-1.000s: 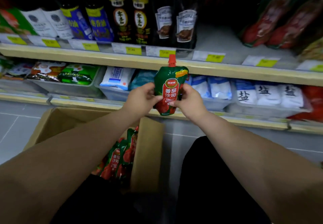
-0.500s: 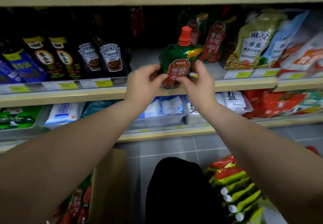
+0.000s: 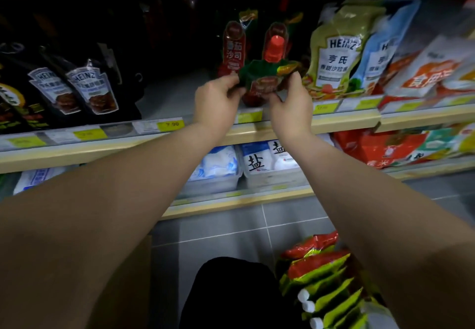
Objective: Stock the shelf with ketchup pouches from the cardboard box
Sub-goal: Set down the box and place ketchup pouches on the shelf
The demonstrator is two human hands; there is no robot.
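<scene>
Down at five o'clock, stacked green-and-red foil pouches (image 3: 321,274) wait; at twelve, left hand (image 3: 218,100) and right hand (image 3: 290,102) pinch a red-capped green foil ketchup pouch (image 3: 267,77) by its sides, steadying it cap-up above the pale wooden shelf lip (image 3: 347,121), fronting two red-labelled pouches (image 3: 234,48) behind.

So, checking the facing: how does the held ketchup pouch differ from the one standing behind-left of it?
The held pouch is gripped by left hand and right hand; the standing pouch sits farther back, untouched. The held pouch leans, label foreshortened; the standing pouch stands upright, label readable. Both have red labels.
</scene>
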